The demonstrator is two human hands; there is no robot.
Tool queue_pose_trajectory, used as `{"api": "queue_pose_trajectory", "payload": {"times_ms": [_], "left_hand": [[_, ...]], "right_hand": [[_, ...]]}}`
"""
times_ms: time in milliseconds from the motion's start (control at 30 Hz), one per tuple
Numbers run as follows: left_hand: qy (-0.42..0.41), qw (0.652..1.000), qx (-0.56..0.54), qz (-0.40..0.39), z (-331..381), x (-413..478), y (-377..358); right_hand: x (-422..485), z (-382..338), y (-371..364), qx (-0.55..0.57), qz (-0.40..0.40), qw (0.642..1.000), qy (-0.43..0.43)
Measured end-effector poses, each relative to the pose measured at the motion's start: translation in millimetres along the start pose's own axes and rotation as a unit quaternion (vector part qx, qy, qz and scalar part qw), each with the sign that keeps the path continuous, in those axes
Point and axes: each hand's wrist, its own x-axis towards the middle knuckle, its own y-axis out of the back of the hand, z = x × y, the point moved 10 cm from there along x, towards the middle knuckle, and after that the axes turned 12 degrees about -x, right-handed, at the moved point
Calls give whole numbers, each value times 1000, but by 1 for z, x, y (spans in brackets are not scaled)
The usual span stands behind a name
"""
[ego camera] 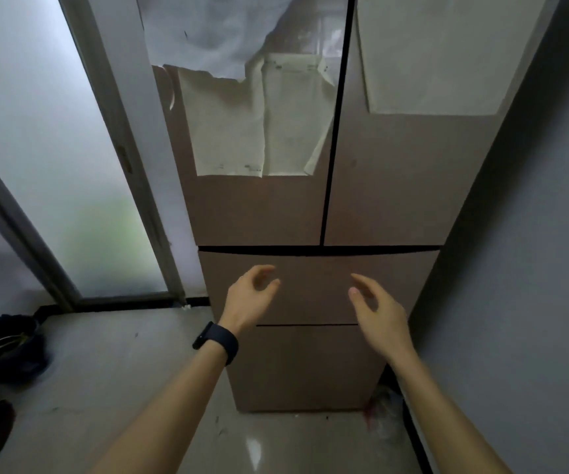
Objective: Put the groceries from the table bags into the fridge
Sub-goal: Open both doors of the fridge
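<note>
Fridge [310, 206] seen shut, all doors and drawers closed. Left hand [250, 295] and right hand [377, 311] held empty, fingers loosely spread, before upper drawer [314, 285]. Groceries, bags not seen. Step judged: opening fridge; grip on drawer edge or door needed next.

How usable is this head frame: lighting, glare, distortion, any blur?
Head view: dim and flat, lit mostly by the frosted window; wide-angle lens bends the fridge edges and wall lines; small glare patch on the floor; left hand and right hand slightly soft at the fingertips, both empty; the dark bundle lies in shadow, unreadable.
</note>
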Motion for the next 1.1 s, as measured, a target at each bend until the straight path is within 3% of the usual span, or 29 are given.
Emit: {"api": "queue_pose_trajectory", "payload": {"times_ms": [33,100,233,433,633,767,900,1100], "left_hand": [[43,997,-67,17,-9,12,-9],[137,964,-222,51,-30,32,-29],[237,840,-478,93,-49,58,-78],[251,712,-631,177,-54,100,-113],[217,649,-700,205,-49,135,-123],[196,643,-715,192,-53,153,-127],[189,677,-689,174,-53,156,-128],[197,721,-642,170,-39,145,-117]], "right_hand": [[20,12,-10,91,-25,994,-47],[53,33,-33,271,-66,950,-139],[105,51,-64,487,-99,836,-234],[160,57,-79,650,-77,696,-295],[188,54,-91,711,-47,626,-316],[191,47,-101,732,-30,604,-314],[193,37,-106,735,-21,602,-312],[188,37,-97,681,-25,665,-307]]}}
